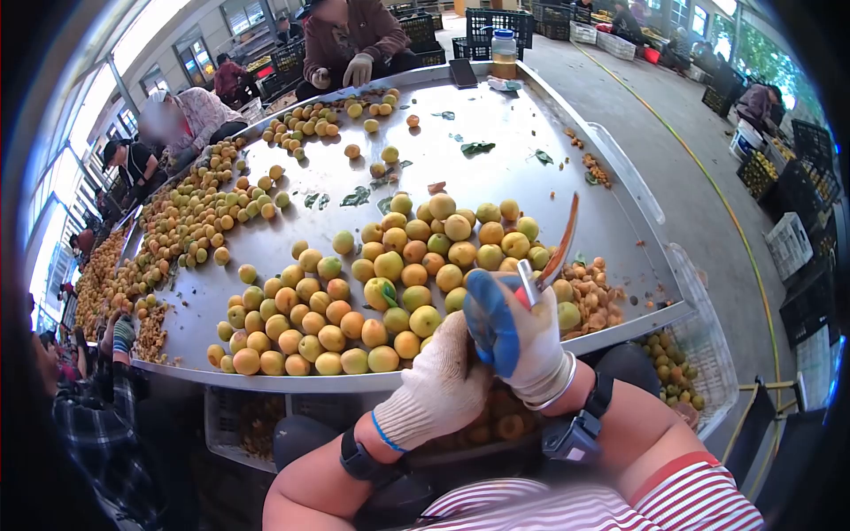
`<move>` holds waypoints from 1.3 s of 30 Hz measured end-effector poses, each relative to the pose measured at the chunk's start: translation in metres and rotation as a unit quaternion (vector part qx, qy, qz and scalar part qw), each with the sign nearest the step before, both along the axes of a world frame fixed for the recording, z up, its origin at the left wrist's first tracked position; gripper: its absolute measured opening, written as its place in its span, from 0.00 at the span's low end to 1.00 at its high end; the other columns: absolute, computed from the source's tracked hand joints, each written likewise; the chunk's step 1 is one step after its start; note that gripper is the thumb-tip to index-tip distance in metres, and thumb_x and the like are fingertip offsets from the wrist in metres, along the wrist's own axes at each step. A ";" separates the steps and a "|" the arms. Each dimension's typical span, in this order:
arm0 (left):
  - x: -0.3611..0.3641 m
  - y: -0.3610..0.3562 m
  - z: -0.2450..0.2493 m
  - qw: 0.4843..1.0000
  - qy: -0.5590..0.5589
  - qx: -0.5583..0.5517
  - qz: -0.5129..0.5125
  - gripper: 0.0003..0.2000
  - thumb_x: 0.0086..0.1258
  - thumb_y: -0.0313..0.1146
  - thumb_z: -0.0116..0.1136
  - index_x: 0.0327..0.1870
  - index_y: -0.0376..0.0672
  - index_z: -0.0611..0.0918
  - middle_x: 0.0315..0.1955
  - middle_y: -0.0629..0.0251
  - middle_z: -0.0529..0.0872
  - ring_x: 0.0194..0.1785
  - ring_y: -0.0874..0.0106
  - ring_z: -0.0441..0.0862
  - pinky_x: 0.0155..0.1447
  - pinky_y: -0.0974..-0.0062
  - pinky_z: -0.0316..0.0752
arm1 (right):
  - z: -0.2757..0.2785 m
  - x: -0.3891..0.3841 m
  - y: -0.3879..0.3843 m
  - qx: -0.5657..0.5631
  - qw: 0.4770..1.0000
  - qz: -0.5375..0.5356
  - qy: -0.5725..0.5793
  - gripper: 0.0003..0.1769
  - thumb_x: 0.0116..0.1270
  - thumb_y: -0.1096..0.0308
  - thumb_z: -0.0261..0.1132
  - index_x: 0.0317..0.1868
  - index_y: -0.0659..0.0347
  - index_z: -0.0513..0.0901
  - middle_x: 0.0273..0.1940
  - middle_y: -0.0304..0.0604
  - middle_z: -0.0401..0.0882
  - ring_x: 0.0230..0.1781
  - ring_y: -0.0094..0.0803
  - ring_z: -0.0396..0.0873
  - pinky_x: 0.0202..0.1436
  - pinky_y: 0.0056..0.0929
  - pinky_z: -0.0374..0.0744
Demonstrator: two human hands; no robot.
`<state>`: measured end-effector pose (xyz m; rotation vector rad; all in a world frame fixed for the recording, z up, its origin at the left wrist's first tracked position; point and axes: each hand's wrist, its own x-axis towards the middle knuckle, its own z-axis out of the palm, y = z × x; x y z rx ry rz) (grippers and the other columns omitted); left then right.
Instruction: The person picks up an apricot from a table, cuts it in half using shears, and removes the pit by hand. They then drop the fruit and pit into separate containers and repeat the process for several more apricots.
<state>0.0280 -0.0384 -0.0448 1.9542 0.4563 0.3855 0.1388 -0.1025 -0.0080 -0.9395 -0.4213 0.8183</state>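
Note:
My right hand (522, 341), in a white glove with blue coating, is closed around a curved knife (561, 243). Its blade points up and away; a metal collar and a bit of red handle show above the fist. Close against it, my left hand (440, 385) wears a white knit glove, fingers curled inward; whatever they hold is hidden. Just beyond both hands, many yellow-green and orange apricots (386, 265) cover the near part of the metal table (496, 181). A heap of small brownish-orange pieces (595, 296) lies right of my right hand.
More apricots (199, 199) spread along the table's left side. A lidded jar (504, 46) and a dark phone (462, 73) stand at the far edge. Another person (359, 40) sits opposite; others work at left. A fruit crate (677, 363) sits low at right.

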 end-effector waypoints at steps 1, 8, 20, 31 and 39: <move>0.001 0.000 -0.006 0.999 -0.019 0.026 0.016 0.20 0.73 0.25 0.57 0.65 0.39 0.72 0.49 0.58 0.85 0.53 0.66 0.84 0.56 0.70 0.79 | -0.003 -0.005 0.003 -0.011 0.999 -0.031 -0.017 0.17 0.75 0.66 0.68 0.27 0.63 0.79 0.21 0.33 0.76 0.20 0.16 0.70 0.23 0.21 0.67; 0.006 0.015 0.000 0.987 0.020 0.155 -0.023 0.27 0.70 0.26 0.62 0.69 0.38 0.69 0.53 0.51 0.85 0.60 0.59 0.83 0.60 0.66 0.78 | -0.019 0.003 0.015 -0.055 0.989 -0.069 -0.117 0.13 0.73 0.71 0.69 0.28 0.63 0.80 0.23 0.35 0.78 0.20 0.18 0.69 0.25 0.23 0.69; 0.000 0.033 0.024 0.971 -0.003 -0.237 0.036 0.11 0.83 0.34 0.50 0.55 0.39 0.82 0.34 0.72 0.83 0.24 0.83 0.76 0.26 0.87 0.70 | 0.004 0.052 0.007 0.026 0.998 -0.053 0.030 0.26 0.80 0.54 0.58 0.21 0.51 0.65 0.19 0.35 0.60 0.13 0.23 0.60 0.17 0.25 0.60; -0.015 0.053 0.030 0.970 0.105 0.215 0.055 0.17 0.77 0.36 0.60 0.64 0.44 0.79 0.37 0.55 0.88 0.37 0.63 0.89 0.41 0.69 0.81 | 0.007 0.059 0.006 -0.094 0.994 -0.045 -0.015 0.16 0.72 0.54 0.71 0.35 0.59 0.82 0.22 0.35 0.77 0.14 0.21 0.71 0.15 0.21 0.70; -0.015 0.057 0.038 0.947 0.208 0.225 0.097 0.19 0.75 0.50 0.60 0.51 0.43 0.85 0.37 0.53 0.89 0.44 0.54 0.88 0.48 0.63 0.81 | 0.008 0.063 0.005 -0.141 0.989 -0.032 -0.035 0.17 0.72 0.53 0.71 0.42 0.59 0.81 0.23 0.31 0.75 0.18 0.18 0.74 0.17 0.19 0.72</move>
